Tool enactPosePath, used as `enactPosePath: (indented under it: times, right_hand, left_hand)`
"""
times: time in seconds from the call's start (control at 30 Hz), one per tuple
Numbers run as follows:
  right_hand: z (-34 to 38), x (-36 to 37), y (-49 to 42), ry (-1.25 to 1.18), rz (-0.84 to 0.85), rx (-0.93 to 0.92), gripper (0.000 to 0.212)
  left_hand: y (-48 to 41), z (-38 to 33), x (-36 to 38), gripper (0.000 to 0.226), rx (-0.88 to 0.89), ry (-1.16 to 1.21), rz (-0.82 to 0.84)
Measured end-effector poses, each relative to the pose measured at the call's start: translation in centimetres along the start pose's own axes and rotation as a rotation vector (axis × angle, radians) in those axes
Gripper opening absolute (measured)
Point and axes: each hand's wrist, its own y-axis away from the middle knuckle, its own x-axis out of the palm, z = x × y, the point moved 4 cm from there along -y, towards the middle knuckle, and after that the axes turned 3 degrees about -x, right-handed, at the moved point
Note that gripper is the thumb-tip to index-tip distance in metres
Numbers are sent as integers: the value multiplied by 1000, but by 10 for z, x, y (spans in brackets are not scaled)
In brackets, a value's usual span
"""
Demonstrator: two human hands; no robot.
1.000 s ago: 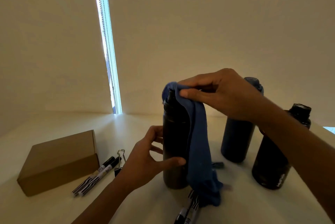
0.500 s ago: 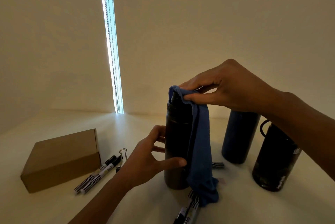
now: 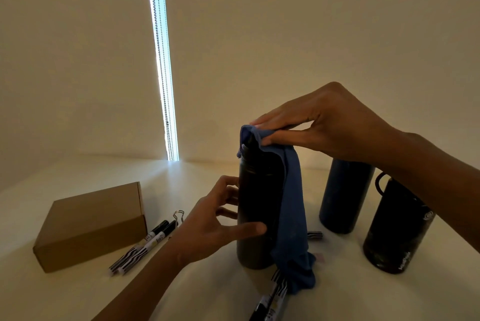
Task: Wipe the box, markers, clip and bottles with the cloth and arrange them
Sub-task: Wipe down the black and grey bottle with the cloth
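Bottle, tall and dark, stands upright on a pale surface. The left hand grips its side, thumb across the front. The right hand pinches a blue cloth over the cap; the cloth hangs down to the surface. Two more bottles stand at right. A box, two markers and a clip lie at left.

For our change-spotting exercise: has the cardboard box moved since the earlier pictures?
No. The cardboard box lies just as close to the two markers beside it.
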Motion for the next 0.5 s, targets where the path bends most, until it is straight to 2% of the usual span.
enactPosePath:
  times: [0.13, 0.3, 0.5]
  right_hand:
    - [-4, 2, 2, 8, -71, 76, 26]
    - [-2, 11, -1, -79, -48, 159, 23]
    - [-5, 7, 9, -31, -48, 219, 24]
  left_hand:
    - [-1, -1, 3, 74, 4, -37, -44]
    - [-1, -2, 4, 78, -2, -45, -93]
    - [1, -2, 6, 79, 9, -44, -72]
